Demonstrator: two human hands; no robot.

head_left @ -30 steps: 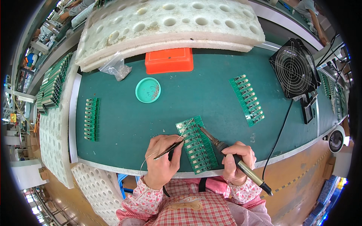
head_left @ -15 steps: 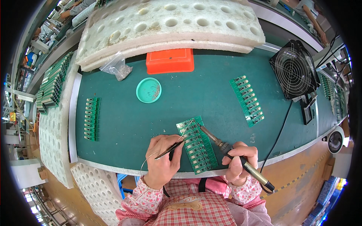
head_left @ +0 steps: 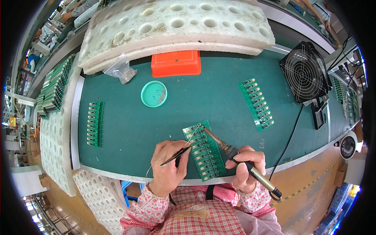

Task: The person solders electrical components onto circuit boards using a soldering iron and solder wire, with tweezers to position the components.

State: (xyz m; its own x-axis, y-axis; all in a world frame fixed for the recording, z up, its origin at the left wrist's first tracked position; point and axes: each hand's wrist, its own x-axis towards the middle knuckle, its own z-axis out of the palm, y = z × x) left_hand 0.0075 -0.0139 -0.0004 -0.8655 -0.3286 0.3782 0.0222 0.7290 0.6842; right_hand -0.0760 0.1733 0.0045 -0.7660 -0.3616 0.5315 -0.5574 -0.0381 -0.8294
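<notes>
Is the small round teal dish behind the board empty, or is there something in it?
Not empty. The small round teal dish lies flat and open on the green mat, with a few tiny pale bits along its right side; what they are cannot be told.

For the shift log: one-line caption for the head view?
Right hand touches soldering iron to green circuit board; left hand feeds solder wire.

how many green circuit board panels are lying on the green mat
3: one panel between the hands under the soldering iron, one strip at the mat's left, one strip at its right. More boards fill the far-left racks.
</notes>
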